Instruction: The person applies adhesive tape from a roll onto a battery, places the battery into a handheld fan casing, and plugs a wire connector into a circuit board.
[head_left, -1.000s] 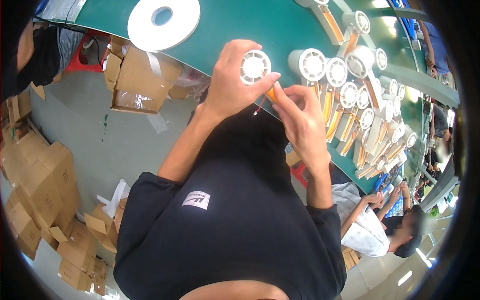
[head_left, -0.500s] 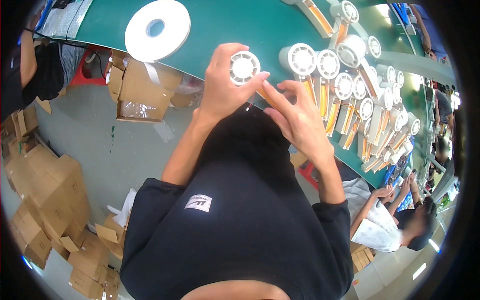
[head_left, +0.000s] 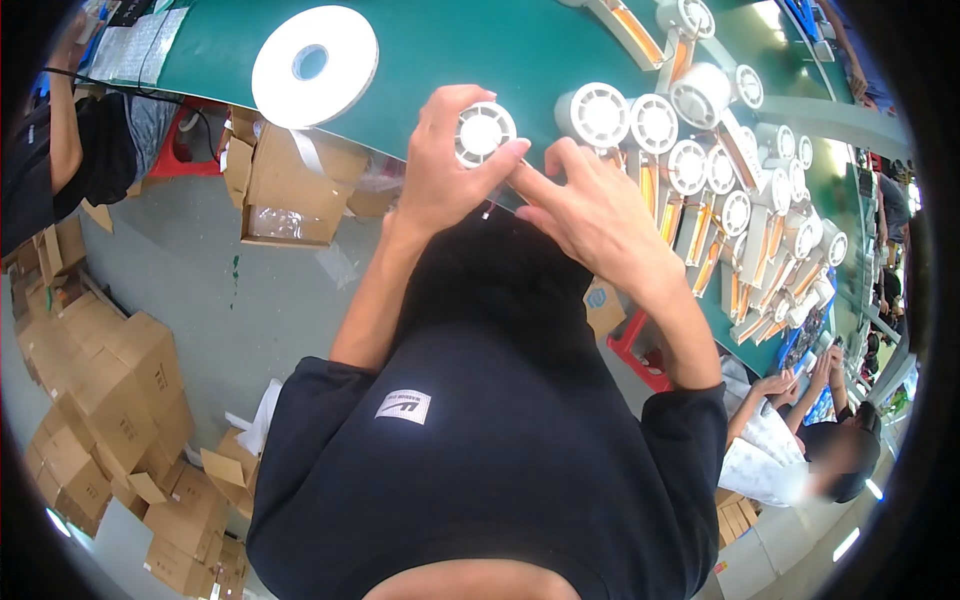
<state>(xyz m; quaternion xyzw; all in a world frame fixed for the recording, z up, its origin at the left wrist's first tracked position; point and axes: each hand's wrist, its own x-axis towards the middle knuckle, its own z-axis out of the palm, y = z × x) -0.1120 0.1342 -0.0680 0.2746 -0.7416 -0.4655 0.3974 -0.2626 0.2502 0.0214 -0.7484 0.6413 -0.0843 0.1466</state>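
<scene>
Here, just above the centre of the frame, my left hand (head_left: 440, 180) has its fingers clasped around a small white round fan unit (head_left: 482, 132), its grille facing up over the near edge of the green surface (head_left: 470, 40). My right hand (head_left: 590, 215) lies right beside it, fingers stretched out loose and gripping nothing, their tips touching my left thumb under the unit. A white tape roll (head_left: 314, 66) lies at upper left, and rows of like fan units (head_left: 655, 122) crowd the upper right.
</scene>
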